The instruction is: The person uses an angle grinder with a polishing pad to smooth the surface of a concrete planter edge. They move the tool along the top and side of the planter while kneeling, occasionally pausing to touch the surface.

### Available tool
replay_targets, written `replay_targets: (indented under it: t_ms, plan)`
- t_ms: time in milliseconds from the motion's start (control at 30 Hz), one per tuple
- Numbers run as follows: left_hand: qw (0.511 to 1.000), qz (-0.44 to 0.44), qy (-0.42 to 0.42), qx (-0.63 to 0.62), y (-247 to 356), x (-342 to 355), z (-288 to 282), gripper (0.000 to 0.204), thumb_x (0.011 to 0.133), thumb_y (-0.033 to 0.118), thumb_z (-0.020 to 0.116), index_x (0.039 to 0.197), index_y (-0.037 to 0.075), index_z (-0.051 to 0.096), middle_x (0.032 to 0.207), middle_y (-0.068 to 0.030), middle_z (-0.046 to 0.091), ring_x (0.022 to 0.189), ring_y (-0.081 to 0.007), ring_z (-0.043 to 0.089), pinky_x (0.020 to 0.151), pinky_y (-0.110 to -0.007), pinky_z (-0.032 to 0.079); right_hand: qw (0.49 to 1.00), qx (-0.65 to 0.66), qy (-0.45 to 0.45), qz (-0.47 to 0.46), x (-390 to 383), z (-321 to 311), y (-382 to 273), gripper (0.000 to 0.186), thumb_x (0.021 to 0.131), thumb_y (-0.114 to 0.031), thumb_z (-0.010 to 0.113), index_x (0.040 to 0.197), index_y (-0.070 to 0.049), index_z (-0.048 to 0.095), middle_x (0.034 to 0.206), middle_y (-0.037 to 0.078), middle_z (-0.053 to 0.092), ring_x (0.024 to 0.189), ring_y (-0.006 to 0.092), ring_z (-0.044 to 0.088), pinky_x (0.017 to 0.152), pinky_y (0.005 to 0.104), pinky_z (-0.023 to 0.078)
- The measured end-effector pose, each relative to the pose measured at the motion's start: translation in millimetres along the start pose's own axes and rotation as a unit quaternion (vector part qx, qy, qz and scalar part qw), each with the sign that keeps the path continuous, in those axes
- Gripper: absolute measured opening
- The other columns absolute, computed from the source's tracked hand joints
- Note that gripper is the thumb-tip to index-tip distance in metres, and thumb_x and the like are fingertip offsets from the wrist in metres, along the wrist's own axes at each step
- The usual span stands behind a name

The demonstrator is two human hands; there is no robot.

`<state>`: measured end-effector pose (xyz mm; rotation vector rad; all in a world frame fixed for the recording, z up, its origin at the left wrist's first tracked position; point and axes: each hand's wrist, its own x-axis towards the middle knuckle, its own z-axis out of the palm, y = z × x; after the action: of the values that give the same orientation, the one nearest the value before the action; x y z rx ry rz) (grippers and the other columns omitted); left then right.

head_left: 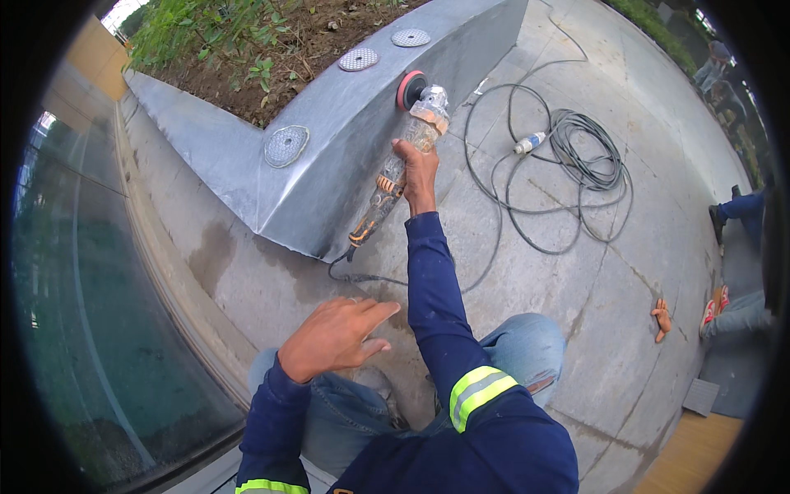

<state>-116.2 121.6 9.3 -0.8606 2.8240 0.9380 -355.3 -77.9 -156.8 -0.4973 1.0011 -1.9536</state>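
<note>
Right hand (418,169), fingers clamped round the angle polisher (403,152), presses its pad against the stone planter wall (329,156); left hand (333,336) hovers free, fingers apart, for balance.

Three sanding discs (360,58) lie on top of the stone planter wall (329,165); soil with plants (247,49) is behind it. To the right, a coiled cable (576,156) lies on the pavement (625,272).

I watch the dust-coated handheld polisher (395,169) angle upward, its red pad disc (409,89) pressed against the grey stone planter wall (329,165), black cable trailing below.
</note>
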Motion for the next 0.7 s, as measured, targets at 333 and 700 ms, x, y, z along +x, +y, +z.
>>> replay_targets:
  t_ms: [333,700]
  plan:
    - [1.000,-0.001,-0.009,-0.003,-0.1,9.1,2.3,0.064,0.091,0.034,0.082,0.148,0.013,0.062,0.116,-0.0143,0.075,0.105,-0.0373,0.070,0.093,-0.047,0.055,1.000,-0.018,-0.002,-0.025,-9.0,3.0,2.1,0.054,0.080,-0.012,0.085,0.126,0.003,0.059,0.105,0.008,0.069,0.089,0.0186,0.068,0.081,0.0360,0.057]
    - [1.000,0.010,-0.016,-0.003,3.2,15.9,0.6,0.063,0.091,0.034,0.083,0.147,0.012,0.063,0.118,-0.0127,0.075,0.101,-0.0370,0.070,0.092,-0.047,0.054,0.999,-0.036,-0.013,-0.021,-19.2,-3.4,5.3,0.048,0.081,-0.010,0.083,0.122,0.003,0.062,0.101,0.008,0.071,0.085,0.0183,0.069,0.077,0.0352,0.058]
